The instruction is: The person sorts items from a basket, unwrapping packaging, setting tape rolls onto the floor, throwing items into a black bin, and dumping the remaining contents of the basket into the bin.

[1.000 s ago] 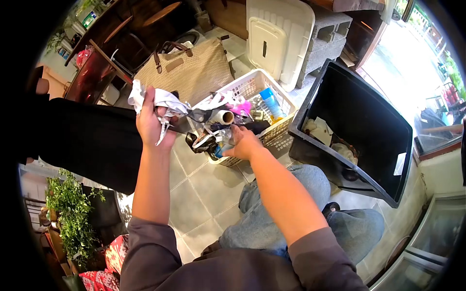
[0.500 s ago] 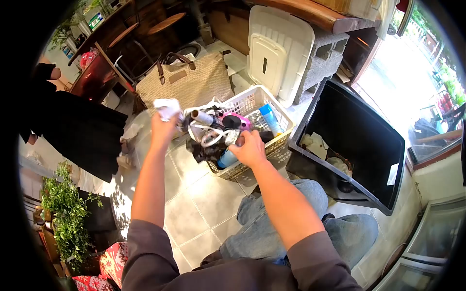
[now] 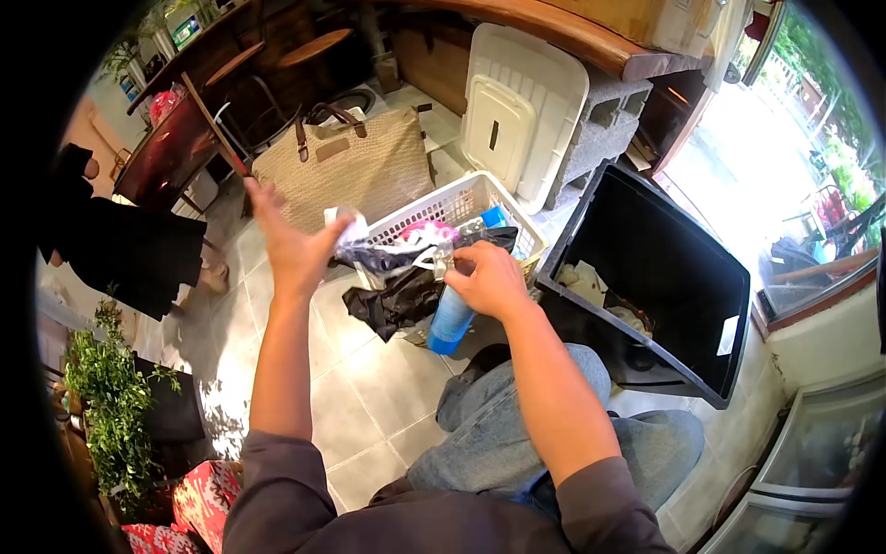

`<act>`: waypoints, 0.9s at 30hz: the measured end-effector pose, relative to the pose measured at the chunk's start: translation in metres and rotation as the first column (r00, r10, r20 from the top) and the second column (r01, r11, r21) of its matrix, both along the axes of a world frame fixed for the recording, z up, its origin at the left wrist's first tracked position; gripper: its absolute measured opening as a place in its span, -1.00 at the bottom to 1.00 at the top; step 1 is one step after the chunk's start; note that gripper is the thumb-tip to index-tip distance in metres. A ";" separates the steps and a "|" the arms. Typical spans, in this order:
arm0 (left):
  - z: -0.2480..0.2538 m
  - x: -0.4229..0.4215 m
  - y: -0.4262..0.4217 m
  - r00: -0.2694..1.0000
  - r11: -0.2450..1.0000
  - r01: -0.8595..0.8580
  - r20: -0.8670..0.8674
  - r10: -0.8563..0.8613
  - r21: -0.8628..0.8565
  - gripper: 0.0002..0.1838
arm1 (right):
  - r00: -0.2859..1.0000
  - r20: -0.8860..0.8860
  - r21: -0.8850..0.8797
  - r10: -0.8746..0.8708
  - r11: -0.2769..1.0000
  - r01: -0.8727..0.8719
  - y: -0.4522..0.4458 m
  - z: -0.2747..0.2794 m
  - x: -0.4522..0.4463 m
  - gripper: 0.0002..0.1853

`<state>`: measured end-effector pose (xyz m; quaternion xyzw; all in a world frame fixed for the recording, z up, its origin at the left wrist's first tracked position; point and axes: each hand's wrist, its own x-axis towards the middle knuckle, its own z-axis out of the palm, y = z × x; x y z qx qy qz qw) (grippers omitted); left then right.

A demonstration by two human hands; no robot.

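My left hand (image 3: 297, 245) is raised left of the white laundry-style basket (image 3: 466, 192), fingers spread. A crumpled white piece (image 3: 345, 224) is beside its thumb; whether they touch I cannot tell. My right hand (image 3: 491, 280) is over the basket's near side, thumb and fingers pinched at something clear and shiny. Just below the thumb, a blue can or bottle (image 3: 450, 323) slants out over the near rim, its upper end hidden. Black plastic (image 3: 392, 307) hangs over the near left side. A pink item (image 3: 426, 231) and another blue item (image 3: 494, 217) show inside.
An open black bin (image 3: 683, 268) with some papers tilts at the right. Behind the basket are a woven bag (image 3: 346, 166) and a white lid (image 3: 526, 102) leaning on concrete blocks (image 3: 604, 125). A person in black (image 3: 129, 240) stands left, near a leafy plant (image 3: 115, 406).
My left hand has opened its fingers, and the white piece is now by its thumb. The blue can or bottle sticks farther out over the near rim. My right hand has shifted slightly right.
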<state>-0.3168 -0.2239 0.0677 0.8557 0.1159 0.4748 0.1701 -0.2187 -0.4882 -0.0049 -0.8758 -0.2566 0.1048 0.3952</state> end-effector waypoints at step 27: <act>-0.100 0.023 0.008 0.948 0.287 0.239 0.158 -0.278 -0.928 -0.85 | 0.994 0.004 0.276 0.112 0.955 -0.108 -0.013 -0.003 -0.002 -0.64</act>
